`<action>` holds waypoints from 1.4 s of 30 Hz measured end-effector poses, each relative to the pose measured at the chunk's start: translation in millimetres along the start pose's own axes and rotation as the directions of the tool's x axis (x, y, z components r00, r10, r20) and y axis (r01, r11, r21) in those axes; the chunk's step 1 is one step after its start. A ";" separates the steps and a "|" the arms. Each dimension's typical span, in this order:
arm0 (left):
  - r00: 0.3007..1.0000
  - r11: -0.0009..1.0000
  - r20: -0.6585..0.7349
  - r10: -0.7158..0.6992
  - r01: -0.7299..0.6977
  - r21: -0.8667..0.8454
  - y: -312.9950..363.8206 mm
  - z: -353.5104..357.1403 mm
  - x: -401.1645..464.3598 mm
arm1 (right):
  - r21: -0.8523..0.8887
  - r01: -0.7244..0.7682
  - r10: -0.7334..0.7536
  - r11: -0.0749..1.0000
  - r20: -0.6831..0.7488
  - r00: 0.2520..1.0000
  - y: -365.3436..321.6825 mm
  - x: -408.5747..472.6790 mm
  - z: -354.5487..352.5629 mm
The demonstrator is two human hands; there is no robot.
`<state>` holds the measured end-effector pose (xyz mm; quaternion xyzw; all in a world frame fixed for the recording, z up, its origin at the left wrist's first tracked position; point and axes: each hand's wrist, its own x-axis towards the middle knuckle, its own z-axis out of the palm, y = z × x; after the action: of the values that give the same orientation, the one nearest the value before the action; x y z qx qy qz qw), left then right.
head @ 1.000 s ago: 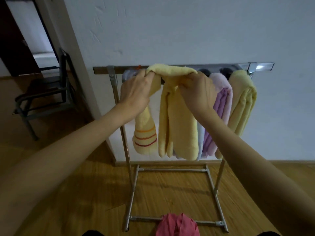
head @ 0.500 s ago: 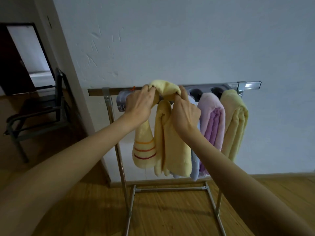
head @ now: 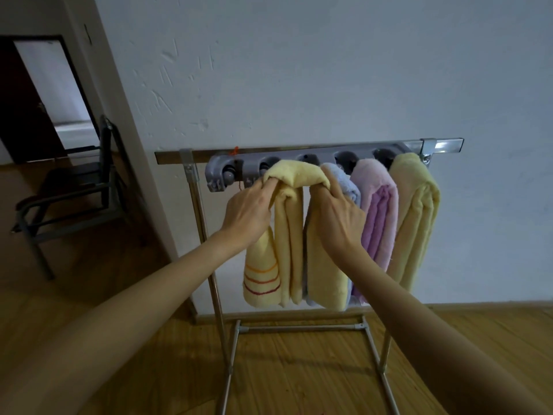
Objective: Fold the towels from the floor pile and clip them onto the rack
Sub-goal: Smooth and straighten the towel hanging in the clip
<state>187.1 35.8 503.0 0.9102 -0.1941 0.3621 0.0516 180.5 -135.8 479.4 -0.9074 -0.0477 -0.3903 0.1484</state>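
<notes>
Gripping a folded yellow towel (head: 291,235) by its top bend, a person lifts it toward the grey clip bar (head: 302,166) of a metal rack (head: 209,250) standing against a white wall. The left hand (head: 250,214) pinches the fold from one side, fingers curled tight into the cloth; the right hand (head: 335,217) closes round the other side, so the doubled edge stays bunched and narrow, apparently to fit a clip. The towel's two halves hang straight down between the forearms, a striped end at the left. Just to the right, a blue towel (head: 347,187), a pink towel (head: 377,223) and another yellow towel (head: 416,217) already hang side by side from the bar. Two round clips at the bar's left end stand free. A dark chair (head: 74,190) sits by the doorway.
</notes>
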 end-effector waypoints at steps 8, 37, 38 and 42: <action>0.998 0.998 0.027 0.056 -0.057 0.016 -9.1 24.3 -12.8 | 0.007 0.174 -0.174 0.985 0.013 0.985 22.6 -22.7 25.6; 0.785 0.703 0.239 -0.571 0.618 -0.351 -39.6 144.3 -109.8 | 0.312 0.004 0.009 0.950 -0.039 0.999 43.1 -95.0 83.7; 0.788 0.689 0.284 -0.547 0.616 -0.382 -36.0 145.0 -108.4 | 0.285 0.018 -0.006 0.958 -0.040 0.999 45.1 -96.9 85.5; 0.837 0.680 0.434 -0.334 0.533 -0.504 -16.9 144.5 -107.8 | 0.263 -0.029 0.032 0.964 -0.006 0.999 51.3 -102.3 88.6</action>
<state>214.6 51.5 324.7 0.9084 -0.0809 0.1115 0.3947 181.7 -154.4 335.9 -0.8784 -0.0844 -0.3828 0.2735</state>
